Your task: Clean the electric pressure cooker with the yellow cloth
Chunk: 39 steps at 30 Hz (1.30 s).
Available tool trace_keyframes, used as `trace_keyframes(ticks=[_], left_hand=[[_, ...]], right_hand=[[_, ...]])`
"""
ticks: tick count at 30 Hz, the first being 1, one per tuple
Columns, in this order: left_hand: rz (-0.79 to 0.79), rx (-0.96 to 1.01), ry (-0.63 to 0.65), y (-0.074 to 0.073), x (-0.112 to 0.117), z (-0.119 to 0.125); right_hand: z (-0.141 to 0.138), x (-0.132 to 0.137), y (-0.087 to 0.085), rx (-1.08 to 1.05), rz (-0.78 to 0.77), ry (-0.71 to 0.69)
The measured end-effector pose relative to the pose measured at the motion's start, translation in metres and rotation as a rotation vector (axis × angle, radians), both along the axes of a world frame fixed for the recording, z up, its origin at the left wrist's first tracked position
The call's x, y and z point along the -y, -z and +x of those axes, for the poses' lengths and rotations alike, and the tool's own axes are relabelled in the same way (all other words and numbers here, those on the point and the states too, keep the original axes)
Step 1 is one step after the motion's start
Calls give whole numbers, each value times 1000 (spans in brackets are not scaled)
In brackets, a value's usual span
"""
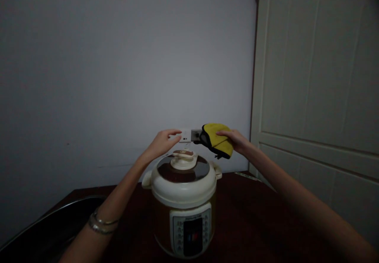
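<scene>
An electric pressure cooker (pixel 184 192) with a cream lid, a brown top and a front control panel stands on a dark red table. Above its right side, my right hand (pixel 232 137) grips a folded yellow cloth (pixel 218 135) with black edging. The cloth is close to a grey wall socket (pixel 195 135) and hides part of it. My left hand (pixel 167 138) is raised above the lid's left side, thumb and fingers apart, nothing between them. Its fingertips are beside a white wall socket (pixel 185 135). The lid handle (pixel 183 156) lies just below and between the hands.
A dark round pan (pixel 59 223) with a shiny rim sits at the lower left. A pale wall (pixel 127 58) rises behind the table (pixel 242 215). On the right stands a pale panelled door (pixel 314 77), close to my right arm.
</scene>
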State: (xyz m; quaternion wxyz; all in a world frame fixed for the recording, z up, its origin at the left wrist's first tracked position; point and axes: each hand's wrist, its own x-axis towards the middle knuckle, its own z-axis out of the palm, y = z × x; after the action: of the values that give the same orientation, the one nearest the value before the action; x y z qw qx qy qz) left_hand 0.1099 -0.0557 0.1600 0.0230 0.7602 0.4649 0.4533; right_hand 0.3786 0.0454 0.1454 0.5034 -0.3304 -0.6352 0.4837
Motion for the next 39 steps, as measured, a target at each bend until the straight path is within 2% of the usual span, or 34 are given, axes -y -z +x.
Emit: trace_keyframes(ticks=[2,4,7,9,13,17,22,25,28,31,33,35,37,39], left_hand=[[40,-98,-60,13,-9,-10],[10,-166,-37,28,-18,-15],[-67,-223,32,47,-27,-18],[-110,-238,83,54,-29,-18],[-146,-214,138,57,-23,-18],[-171,-175,150,55,-17,-15],[-214,-150,166,52,-17,-15],[-221,-143,182,52,-18,-17],[-238,-144,190,52,-18,-20],[-268,-131,191,52,-18,-22],[-286,-139,175,52,-14,-22],[-303,-209,136,55,-9,-20],[-306,-313,67,61,-3,-17],[-289,-396,-3,68,2,-15]], right_hand=[[-1,-29,-5,72,2,100],[-12,-56,-5,145,17,141],[-42,-85,3,260,61,96],[-65,-95,13,343,88,-6],[-102,-97,31,455,124,-288],[-111,-91,39,534,178,-462],[-84,-74,43,636,592,-617],[-59,-59,45,695,680,-630],[-36,-54,39,754,542,-616],[-25,-65,24,692,404,-523],[-33,-78,14,578,416,-442],[-51,-90,7,517,500,-376],[-75,-97,5,569,627,-337],[-97,-99,9,732,737,-380]])
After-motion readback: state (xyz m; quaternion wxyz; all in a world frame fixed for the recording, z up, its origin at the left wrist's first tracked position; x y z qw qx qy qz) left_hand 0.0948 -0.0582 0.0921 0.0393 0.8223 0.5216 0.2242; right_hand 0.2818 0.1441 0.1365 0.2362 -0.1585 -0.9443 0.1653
